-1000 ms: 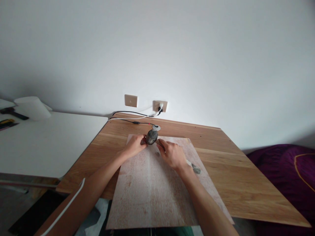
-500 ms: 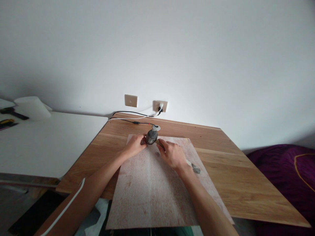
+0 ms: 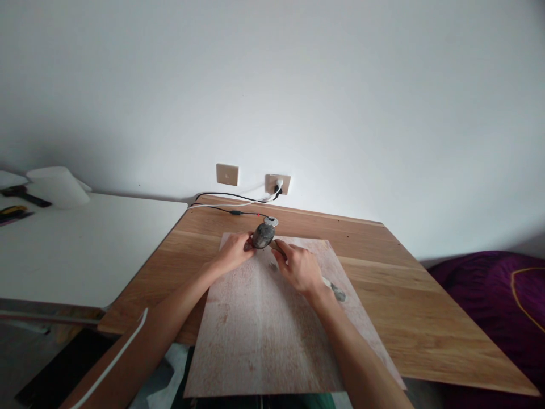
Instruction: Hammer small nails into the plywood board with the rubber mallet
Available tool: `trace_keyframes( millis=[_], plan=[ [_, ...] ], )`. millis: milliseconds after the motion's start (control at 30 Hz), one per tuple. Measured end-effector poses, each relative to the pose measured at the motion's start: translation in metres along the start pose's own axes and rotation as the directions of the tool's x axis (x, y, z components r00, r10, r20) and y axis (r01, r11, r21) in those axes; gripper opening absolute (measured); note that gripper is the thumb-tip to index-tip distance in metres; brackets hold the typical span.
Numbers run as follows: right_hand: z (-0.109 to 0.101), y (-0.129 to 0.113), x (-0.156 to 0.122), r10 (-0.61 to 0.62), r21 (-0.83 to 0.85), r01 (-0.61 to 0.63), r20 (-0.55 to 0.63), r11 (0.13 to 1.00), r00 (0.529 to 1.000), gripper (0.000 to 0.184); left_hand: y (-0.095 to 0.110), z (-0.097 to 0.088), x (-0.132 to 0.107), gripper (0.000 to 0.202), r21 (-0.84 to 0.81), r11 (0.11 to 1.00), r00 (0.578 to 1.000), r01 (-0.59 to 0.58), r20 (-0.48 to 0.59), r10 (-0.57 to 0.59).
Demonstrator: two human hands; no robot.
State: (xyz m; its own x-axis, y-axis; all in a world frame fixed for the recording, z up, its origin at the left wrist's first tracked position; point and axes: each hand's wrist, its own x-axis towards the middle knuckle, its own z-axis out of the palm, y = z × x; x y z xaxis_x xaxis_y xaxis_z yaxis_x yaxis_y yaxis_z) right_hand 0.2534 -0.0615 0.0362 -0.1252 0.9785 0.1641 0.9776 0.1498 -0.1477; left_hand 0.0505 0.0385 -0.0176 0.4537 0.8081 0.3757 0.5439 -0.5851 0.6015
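A dark grey, mottled oval lump [image 3: 263, 235], perhaps clay or stone, is held just above the far part of a pale wooden board [image 3: 238, 341]. My left hand [image 3: 235, 251] grips it from the left, fingers closed at its side. From the right, my right hand [image 3: 300, 266] closes around a short tan stick-like tool [image 3: 277, 246], whose tip meets or nearly meets the lump; exact contact cannot be made out. A small grey crumb [image 3: 273, 266] lies on the board below. Beside my right wrist rests a grey lump with a whitish part [image 3: 338, 292], partly hidden by the arm.
The board lies on a wooden table [image 3: 383, 295] against the wall. Behind it, cables [image 3: 230, 196] run to a wall socket [image 3: 279, 183]. At left, a white table [image 3: 106, 244] holds a paper roll [image 3: 57, 187] and a hammer-like tool [image 3: 28, 196]. Purple fabric [image 3: 477, 289] is at right.
Almost nothing differs. The dark lump appears slightly turned and a touch higher, and the small crumb on the board shows more clearly; both hands keep their places.
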Motion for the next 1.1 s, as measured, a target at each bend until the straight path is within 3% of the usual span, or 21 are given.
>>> trace_keyframes(
  millis=[167, 333, 1100],
  plan=[
    [-0.0003, 0.0004, 0.0004, 0.001, -0.02, -0.001, 0.011, 1.0, 1.0, 0.031, -0.002, 0.0013, -0.0001, 0.037, -0.004, 1.0, 1.0, -0.011, -0.026, 0.011],
    [-0.0008, 0.0003, 0.0, -0.001, -0.014, 0.001, 0.01, 1.0, 1.0, 0.031, 0.0025, -0.0015, -0.0004, 0.03, 0.007, 1.0, 1.0, -0.004, -0.009, 0.004],
    [-0.0024, -0.0012, -0.0002, 0.014, -0.023, -0.013, 0.037, 1.0, 0.999, 0.031, -0.0044, 0.0028, 0.0, 0.039, -0.007, 1.0, 1.0, -0.018, -0.018, 0.017]
  ],
)
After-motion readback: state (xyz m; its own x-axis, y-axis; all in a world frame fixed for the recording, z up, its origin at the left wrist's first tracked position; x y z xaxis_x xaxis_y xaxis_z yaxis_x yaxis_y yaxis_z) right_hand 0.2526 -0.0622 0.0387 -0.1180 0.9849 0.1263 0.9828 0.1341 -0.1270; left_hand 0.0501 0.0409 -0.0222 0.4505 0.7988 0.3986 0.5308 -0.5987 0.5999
